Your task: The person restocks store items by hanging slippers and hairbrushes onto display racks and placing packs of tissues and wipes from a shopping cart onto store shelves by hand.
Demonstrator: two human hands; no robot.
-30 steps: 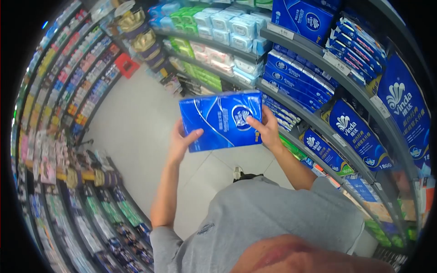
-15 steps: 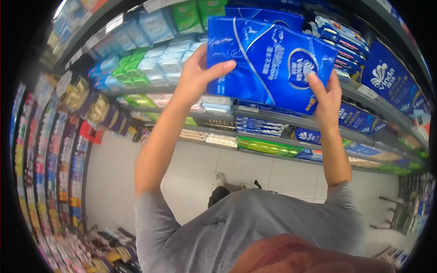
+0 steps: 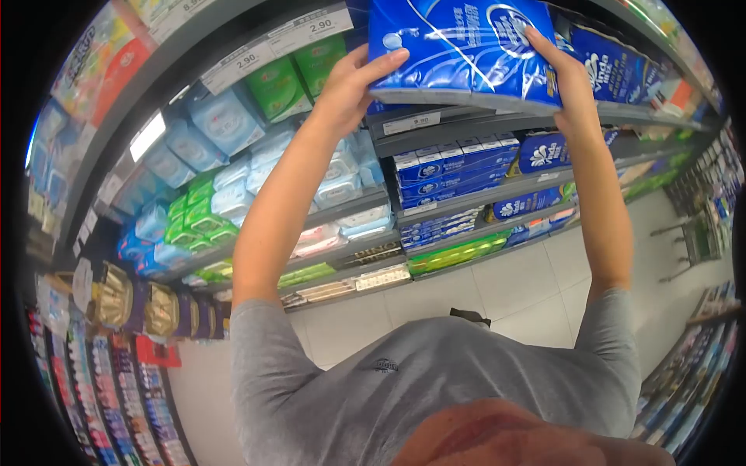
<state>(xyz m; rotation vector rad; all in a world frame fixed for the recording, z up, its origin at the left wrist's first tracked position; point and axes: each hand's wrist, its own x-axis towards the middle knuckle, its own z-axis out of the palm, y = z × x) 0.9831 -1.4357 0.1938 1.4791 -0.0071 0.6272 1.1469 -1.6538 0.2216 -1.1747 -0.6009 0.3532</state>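
A blue tissue pack (image 3: 458, 58) with white curved lines and a round logo is held up in front of the shelf at the top of the view. My left hand (image 3: 350, 89) grips its left end, thumb on the front face. On the right end, my right hand (image 3: 571, 81) holds it, thumb near the logo. The pack's pale lower side faces me. Behind and below the pack runs a grey shelf edge with a 9.90 price tag (image 3: 412, 123). What lies directly behind the pack is mostly hidden.
Lower shelves carry blue tissue packs (image 3: 454, 167) and a green pack (image 3: 460, 254). Blue and green wipes (image 3: 203, 213) fill the shelves at left. Gold-and-purple packages (image 3: 159, 309) hang at the far left. A metal rack (image 3: 691, 242) stands on the tiled floor (image 3: 443, 291) at right.
Both hands have raised the blue pack from over the floor to the upper shelf's height. Its face has tipped, showing its lower side. The view has turned toward the shelves, which appear closer.
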